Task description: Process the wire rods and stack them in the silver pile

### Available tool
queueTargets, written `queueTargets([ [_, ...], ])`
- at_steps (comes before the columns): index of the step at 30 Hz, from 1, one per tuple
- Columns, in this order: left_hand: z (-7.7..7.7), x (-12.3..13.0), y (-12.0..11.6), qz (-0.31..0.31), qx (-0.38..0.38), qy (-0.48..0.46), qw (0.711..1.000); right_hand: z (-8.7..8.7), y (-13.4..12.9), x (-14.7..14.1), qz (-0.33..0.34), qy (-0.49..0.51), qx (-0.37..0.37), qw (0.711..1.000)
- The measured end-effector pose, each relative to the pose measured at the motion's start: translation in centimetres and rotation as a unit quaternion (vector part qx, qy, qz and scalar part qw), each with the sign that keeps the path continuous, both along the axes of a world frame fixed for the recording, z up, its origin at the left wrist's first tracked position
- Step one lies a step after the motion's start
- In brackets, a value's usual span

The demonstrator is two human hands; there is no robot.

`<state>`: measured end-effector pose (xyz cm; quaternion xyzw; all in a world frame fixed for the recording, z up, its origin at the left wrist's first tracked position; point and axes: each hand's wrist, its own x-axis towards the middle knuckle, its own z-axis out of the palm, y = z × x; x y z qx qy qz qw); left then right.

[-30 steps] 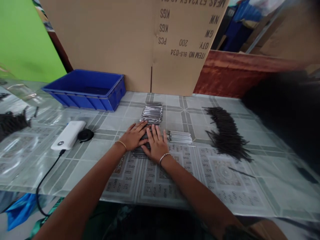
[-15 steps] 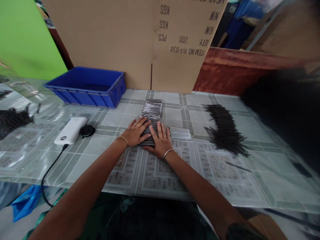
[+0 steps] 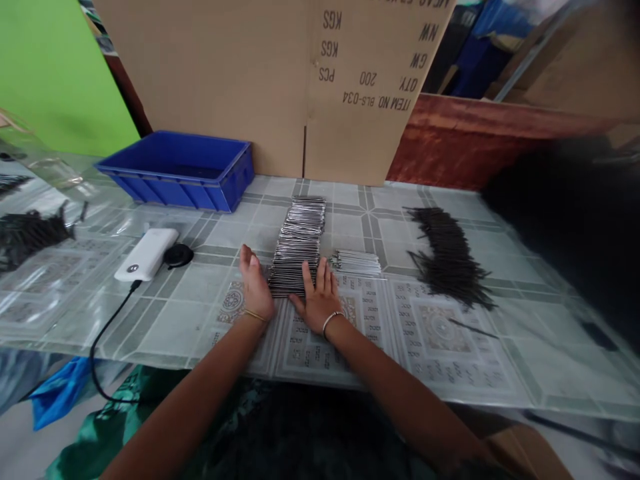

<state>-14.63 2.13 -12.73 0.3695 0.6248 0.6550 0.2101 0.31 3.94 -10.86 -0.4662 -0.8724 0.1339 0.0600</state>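
Your left hand stands on edge beside the long row of metal rods, its grip wide; your right hand rests with fingers spread at the row's near right corner, grip equally wide. The row lies on the bench before you, just left of a smaller bundle.

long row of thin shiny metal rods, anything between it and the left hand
Nothing visible stands between the bare left hand and the long row of thin, shiny metal rods; the hand is at its near left side, contact unclear.
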Motion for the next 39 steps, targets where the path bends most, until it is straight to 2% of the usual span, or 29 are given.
queueTargets([
  [3,1.0,0.5,0.6,0.038,0.024,-0.107,0.993,0.3,0.0,-0.1,0.002,-0.005,-0.012,1.000],
  [6,1.8,0.4,0.5,0.025,0.011,-0.116,0.993,0.2,-0.5,0.7,-0.014,0.003,-0.002,1.000],
  [9,1.9,0.1,0.0,0.005,0.022,-0.132,0.991,-0.1,-1.1,1.0,-0.026,0.006,0.006,1.000],
  [15,1.7,0.5,0.4,0.007,0.052,-0.196,0.979,0.0,-0.7,-0.5,-0.027,-0.008,-0.029,0.999],
  [23,1.6,-0.1,0.1,-0.026,0.029,-0.163,0.986,-0.1,-1.0,-0.5,-0.021,0.026,-0.005,0.999],
  [27,1.8,-0.3,-0.1,-0.019,0.010,-0.137,0.990,0.0,-1.1,-0.3,-0.024,0.038,-0.007,0.999],
  [32,2.0,0.1,0.2,-0.104,-0.072,-0.075,0.989,0.2,-1.4,-0.6,-0.016,0.030,-0.027,0.999],
  [39,1.0,-0.8,0.3,-0.136,-0.044,-0.063,0.988,0.3,-1.6,-0.3,-0.014,0.046,-0.014,0.999],
])
